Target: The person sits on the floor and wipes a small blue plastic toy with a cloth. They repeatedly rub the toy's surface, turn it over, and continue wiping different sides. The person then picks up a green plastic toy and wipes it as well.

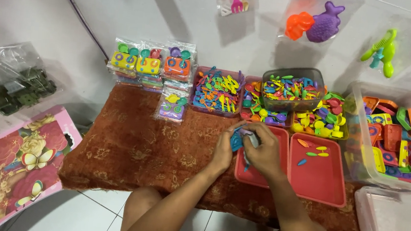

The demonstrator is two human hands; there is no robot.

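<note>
Head view: far left on the bench, packed toy bags stand stacked; trays of loose pieces remain unpacked. Left hand and right hand meet over the near red tray, fingers pinching a small bag with blue parts between them.

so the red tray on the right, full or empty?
Nearly empty: the right red tray holds only a few small coloured pieces near its far edge; the rest is bare.

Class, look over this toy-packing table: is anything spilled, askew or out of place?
Nothing looks spilled. One sealed toy packet lies alone on the brown cloth, apart from the packet stacks behind it. Both hands, left hand and right hand, hold small blue pieces over a red tray.
</note>
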